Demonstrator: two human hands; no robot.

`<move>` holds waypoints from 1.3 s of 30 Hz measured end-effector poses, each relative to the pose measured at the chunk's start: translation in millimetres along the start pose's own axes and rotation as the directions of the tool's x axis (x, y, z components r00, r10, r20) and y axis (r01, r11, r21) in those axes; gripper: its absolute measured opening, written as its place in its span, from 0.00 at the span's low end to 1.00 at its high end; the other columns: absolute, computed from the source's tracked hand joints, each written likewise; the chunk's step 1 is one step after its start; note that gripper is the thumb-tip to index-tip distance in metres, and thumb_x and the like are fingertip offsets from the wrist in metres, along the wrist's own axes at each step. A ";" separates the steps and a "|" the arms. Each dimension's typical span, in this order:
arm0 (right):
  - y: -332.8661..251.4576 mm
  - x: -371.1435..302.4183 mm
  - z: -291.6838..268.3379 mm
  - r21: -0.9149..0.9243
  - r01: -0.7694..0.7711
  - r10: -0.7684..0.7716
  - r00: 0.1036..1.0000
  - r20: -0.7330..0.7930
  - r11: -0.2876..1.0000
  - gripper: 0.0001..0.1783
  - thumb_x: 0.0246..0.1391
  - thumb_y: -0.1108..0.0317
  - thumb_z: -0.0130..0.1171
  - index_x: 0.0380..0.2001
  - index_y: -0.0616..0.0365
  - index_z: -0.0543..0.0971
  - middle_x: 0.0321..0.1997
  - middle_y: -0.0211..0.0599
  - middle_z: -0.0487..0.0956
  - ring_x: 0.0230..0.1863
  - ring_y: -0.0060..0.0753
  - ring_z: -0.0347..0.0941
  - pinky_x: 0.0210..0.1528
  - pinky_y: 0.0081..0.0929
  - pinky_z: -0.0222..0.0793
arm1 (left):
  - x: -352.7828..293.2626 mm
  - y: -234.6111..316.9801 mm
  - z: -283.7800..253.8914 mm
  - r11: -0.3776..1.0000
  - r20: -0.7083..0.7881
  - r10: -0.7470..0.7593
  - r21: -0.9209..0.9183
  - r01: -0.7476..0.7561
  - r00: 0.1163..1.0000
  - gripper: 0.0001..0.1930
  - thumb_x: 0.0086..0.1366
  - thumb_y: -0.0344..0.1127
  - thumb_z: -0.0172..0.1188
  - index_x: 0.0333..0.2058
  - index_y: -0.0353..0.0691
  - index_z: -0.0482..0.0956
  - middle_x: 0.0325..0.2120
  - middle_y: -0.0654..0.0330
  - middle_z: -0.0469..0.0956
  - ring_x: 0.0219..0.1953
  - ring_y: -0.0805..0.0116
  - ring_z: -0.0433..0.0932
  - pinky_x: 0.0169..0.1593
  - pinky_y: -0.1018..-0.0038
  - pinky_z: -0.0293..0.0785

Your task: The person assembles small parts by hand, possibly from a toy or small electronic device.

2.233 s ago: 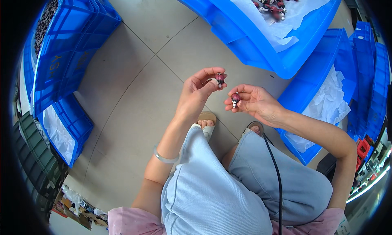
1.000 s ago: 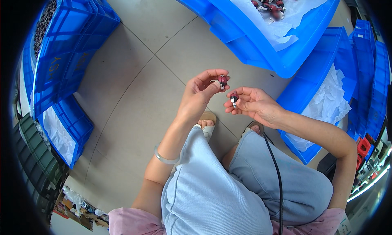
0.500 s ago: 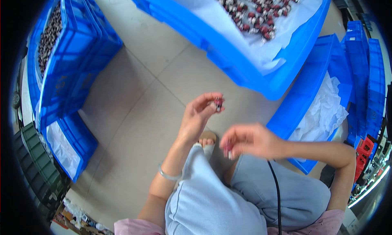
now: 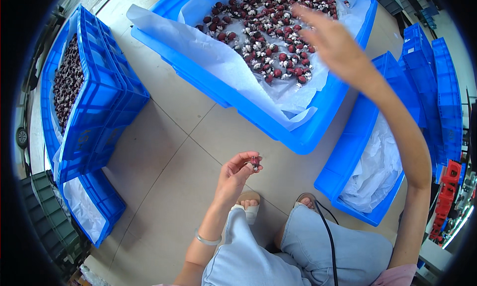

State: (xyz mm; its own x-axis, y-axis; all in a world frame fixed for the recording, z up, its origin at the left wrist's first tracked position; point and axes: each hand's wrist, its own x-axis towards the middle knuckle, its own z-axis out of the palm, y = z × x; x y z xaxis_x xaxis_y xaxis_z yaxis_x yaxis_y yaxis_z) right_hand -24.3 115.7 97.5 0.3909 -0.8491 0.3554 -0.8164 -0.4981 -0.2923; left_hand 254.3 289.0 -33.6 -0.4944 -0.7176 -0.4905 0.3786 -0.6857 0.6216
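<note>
My left hand (image 4: 236, 178) is closed in a pinch on a small dark red and white piece (image 4: 255, 163), held above the floor in front of my knees. Stretched far forward, my right hand (image 4: 343, 50) hovers over the right side of a large blue crate (image 4: 233, 95); its fingers are apart, slightly blurred, and nothing shows in them. Many small dark red and white pieces (image 4: 283, 57) lie in that crate on a white paper liner (image 4: 198, 45). Their exact kind is too small to make out.
At the left, stacked blue crates (image 4: 102, 87) hold a heap of small dark pieces (image 4: 68, 82). A lower blue crate with white paper (image 4: 84, 209) stands below them. To the right is another blue crate with crumpled paper (image 4: 375, 169). A black cable (image 4: 332, 236) runs by my right leg.
My right hand has swung from near my lap up over the large crate; the red piece it held no longer shows. The view has tilted up. My left hand keeps its piece.
</note>
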 end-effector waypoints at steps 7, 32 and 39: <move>-127.0 4.1 59.9 0.583 -0.301 0.110 0.934 0.341 0.755 0.42 0.60 0.38 0.36 0.63 0.64 0.56 0.62 0.51 0.64 0.65 0.40 0.59 0.63 0.30 0.55 | -0.4 -3.0 0.7 0.999 -0.015 -0.021 -0.030 0.020 1.000 0.14 0.63 0.23 0.49 0.47 0.31 0.72 0.42 0.53 0.75 0.41 0.67 0.75 0.51 0.71 0.70; 27.7 65.6 41.6 0.491 -0.302 0.268 0.953 0.139 0.817 0.15 0.45 0.73 0.59 0.40 0.59 0.78 0.34 0.32 0.78 0.35 0.24 0.75 0.39 0.23 0.71 | -12.2 18.2 -1.1 0.933 -0.029 0.138 -0.332 -0.140 0.990 0.10 0.52 0.30 0.50 0.34 0.35 0.72 0.31 0.59 0.70 0.33 0.68 0.70 0.42 0.76 0.68; -172.6 -56.2 -31.7 0.742 -0.670 -0.008 0.742 0.671 0.028 0.14 0.49 0.78 0.60 0.42 0.63 0.75 0.39 0.34 0.78 0.41 0.22 0.74 0.46 0.22 0.72 | -27.6 34.7 -10.6 0.945 -0.009 0.272 -0.187 -0.269 0.962 0.08 0.58 0.33 0.55 0.34 0.37 0.72 0.21 0.68 0.64 0.24 0.79 0.59 0.28 0.82 0.55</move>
State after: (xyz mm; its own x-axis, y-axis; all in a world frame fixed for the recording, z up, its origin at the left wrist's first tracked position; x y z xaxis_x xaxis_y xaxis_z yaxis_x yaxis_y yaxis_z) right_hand 81.1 255.0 156.1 0.5813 -0.7440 -0.3295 0.0308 0.4248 -0.9048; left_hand 289.4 283.7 -4.9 -0.3658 -0.8782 -0.3083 0.6372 -0.4777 0.6047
